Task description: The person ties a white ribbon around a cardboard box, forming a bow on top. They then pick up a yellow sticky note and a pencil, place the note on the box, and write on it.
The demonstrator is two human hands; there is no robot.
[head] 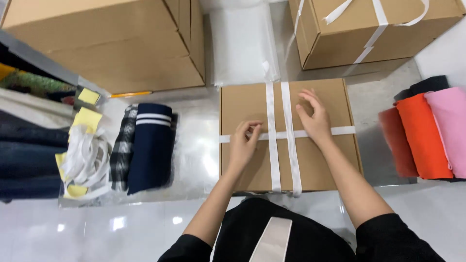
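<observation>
Both hands, left hand [242,140] pinching the white strap [286,136], right hand [313,119] loosely curled, rest on the flat box [247,160]; straps are crossed, apparently untied.

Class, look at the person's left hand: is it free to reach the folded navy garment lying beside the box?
Probably yes: the left hand pinches only white tape on the cardboard box, and nothing lies between it and the navy garment.

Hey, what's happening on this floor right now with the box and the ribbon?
A person works on a flat cardboard box wrapped with white straps: two run lengthwise and one crosses them. The left hand pinches the crossing strap beside the lengthwise pair, while the right hand rests on the lid where the straps meet. Folded clothes lie to the left, orange and pink fabric rolls to the right, bigger cartons behind.
</observation>
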